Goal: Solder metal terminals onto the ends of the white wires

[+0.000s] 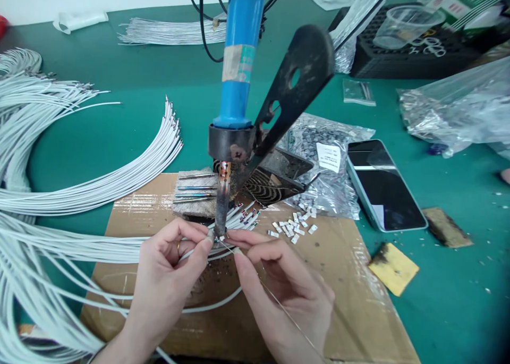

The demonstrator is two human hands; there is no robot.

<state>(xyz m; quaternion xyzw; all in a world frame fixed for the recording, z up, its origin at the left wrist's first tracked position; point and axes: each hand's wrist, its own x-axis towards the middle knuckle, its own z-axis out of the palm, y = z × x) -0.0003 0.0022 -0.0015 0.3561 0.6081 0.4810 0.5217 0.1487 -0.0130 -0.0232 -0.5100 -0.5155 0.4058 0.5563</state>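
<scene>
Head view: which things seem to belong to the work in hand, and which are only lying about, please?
Seem to belong to the work:
soldering iron
white cables, one in the left hand
thin wire, in the right hand
small white pieces

Probably just lying about:
phone
clear plastic cup
small zip bag

Blue soldering iron (234,101), white cables (115,248)

the soldering iron (238,77) is cropped at top centre, white cables (79,200) at far left, the solder wire (287,312) at bottom.
</scene>
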